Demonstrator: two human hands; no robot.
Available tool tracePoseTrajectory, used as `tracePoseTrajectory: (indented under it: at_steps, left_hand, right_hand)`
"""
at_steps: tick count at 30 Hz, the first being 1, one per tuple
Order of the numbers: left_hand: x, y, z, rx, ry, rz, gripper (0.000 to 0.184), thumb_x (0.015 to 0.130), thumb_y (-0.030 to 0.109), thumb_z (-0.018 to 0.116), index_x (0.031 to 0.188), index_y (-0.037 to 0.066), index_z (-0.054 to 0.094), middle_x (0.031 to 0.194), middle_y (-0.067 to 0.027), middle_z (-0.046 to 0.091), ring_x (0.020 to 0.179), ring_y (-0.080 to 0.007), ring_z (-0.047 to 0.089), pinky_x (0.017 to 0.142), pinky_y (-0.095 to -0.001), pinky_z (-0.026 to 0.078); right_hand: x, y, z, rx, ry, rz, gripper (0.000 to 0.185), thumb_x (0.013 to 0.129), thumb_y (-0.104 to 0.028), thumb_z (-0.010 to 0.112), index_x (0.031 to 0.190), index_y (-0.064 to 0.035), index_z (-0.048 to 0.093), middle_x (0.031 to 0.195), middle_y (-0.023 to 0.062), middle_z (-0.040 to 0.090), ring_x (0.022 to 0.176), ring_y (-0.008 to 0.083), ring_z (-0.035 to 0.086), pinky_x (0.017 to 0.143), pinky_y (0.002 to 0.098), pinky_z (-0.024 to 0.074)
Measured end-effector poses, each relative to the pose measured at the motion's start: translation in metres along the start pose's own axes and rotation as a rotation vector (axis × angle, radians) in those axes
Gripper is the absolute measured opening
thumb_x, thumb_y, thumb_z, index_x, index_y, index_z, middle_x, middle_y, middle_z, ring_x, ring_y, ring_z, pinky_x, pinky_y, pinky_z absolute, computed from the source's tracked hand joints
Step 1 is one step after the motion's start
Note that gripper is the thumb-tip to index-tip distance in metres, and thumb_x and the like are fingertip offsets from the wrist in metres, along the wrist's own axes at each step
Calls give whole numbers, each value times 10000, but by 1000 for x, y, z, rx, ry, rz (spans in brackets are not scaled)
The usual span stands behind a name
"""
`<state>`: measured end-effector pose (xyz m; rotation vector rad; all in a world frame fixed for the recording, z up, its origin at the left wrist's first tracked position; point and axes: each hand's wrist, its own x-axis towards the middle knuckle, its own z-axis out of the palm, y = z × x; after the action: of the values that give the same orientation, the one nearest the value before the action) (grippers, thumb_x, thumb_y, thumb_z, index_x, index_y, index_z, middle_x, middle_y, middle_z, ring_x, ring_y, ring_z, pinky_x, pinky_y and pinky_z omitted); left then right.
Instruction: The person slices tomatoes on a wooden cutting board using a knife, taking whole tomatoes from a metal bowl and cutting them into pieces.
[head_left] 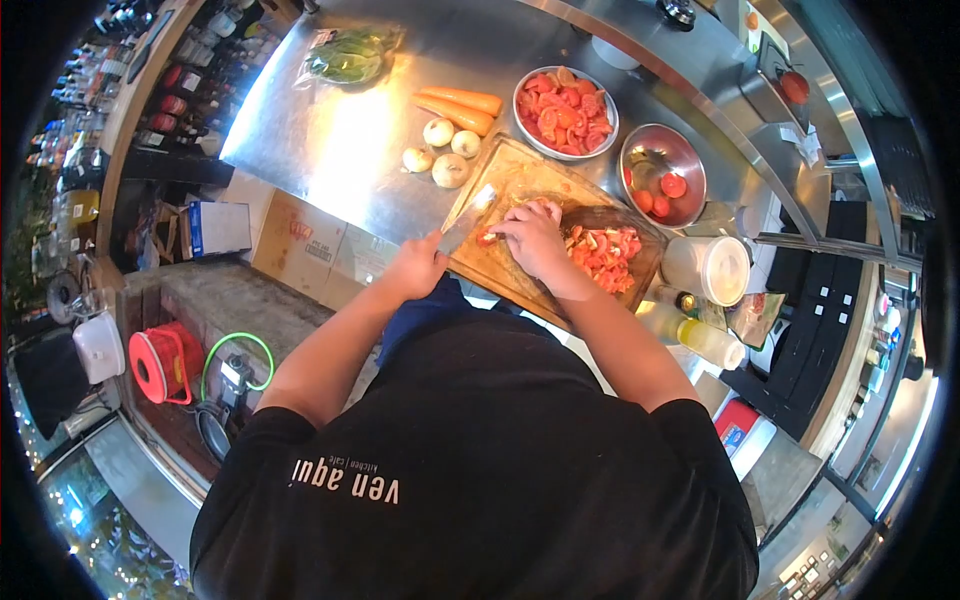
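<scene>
My left hand is closed around the handle of a kitchen knife, whose blade lies over the left part of the wooden cutting board. On the board, my right hand has its fingers bent down on a piece of tomato, mostly hidden under them. Chopped tomato is heaped just right of that hand. Beyond the board stands a bowl of cut tomatoes. A metal bowl with a few tomato pieces sits at its right.
Carrots and several onions lie left of the board on the steel counter. Bagged green vegetables are farther back. A white tub and a bottle stand right of the board.
</scene>
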<state>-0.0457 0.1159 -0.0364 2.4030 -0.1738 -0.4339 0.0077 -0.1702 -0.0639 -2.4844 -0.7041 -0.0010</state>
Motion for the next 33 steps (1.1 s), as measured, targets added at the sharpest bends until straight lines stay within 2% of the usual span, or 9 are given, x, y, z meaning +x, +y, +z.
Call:
tracePoseTrajectory:
  at_steps: [3,6,8,11,15,18,20,26,33]
  left_hand:
    - [-4,-2,-8,-16,-34,4,241,1000,145,632,1158,-37,609,902,-368,722,893,-596,704,834,-682,555]
    - [-10,-4,-12,14,-62,-33,239,1003,147,626,1157,-35,611,929,-360,726,921,-594,703,854,-673,550]
    - [-13,-11,-11,-5,-50,-4,246,1023,166,606,1178,-26,602,887,-349,717,905,-585,703,811,-660,547]
    - [-18,-14,-14,-15,-30,-13,241,1024,178,611,1168,-16,602,892,-342,721,907,-586,700,813,-663,542]
    - [-20,-9,-22,-7,-57,-47,241,1015,198,632,1123,-15,608,926,-346,725,941,-577,708,849,-656,551]
    - [-18,-4,-21,63,-51,-59,239,1010,208,639,1111,-7,610,928,-339,729,941,-574,709,844,-653,552]
    - [-18,-4,-16,-18,-80,-6,236,1005,212,644,1102,-1,614,911,-333,728,918,-575,708,832,-660,551]
    - [-16,-6,0,-12,-63,40,234,997,203,651,1108,0,622,885,-338,722,883,-585,704,812,-663,552]
    - [-8,-4,-4,20,-69,-14,220,989,183,659,1103,-3,630,907,-343,730,908,-590,707,841,-668,563]
  right_hand:
    - [2,-8,-4,-2,-34,-23,137,926,-224,805,1053,-244,853,1059,-14,732,1209,250,639,1172,611,352]
    - [4,-28,-7,-65,76,18,177,959,-305,795,1109,-218,829,1049,15,738,1161,267,666,1124,581,395]
    - [4,-31,-3,-72,-119,49,237,981,-359,781,1147,-191,799,1038,32,746,1096,283,696,1061,536,430]
    - [5,-36,-5,-59,-60,-18,213,994,-338,766,1119,-166,778,1019,44,747,1034,293,710,1022,495,440]
    - [7,-33,-1,-38,-24,0,190,993,-296,765,1111,-148,770,1029,59,752,1060,292,710,1044,486,439]
    - [3,-23,-3,93,46,-2,136,981,-233,767,1069,-129,765,1067,75,764,1053,305,717,1026,472,463]
    - [-4,-14,1,223,33,82,110,963,-189,772,1042,-113,769,1054,85,774,1036,324,723,993,474,492]
    - [-13,-21,-4,151,55,123,168,964,-250,799,946,-86,775,952,95,775,1012,332,723,965,487,504]
    - [-5,-29,-2,57,-37,218,184,969,-285,791,976,-101,807,969,87,794,997,322,720,955,482,502]
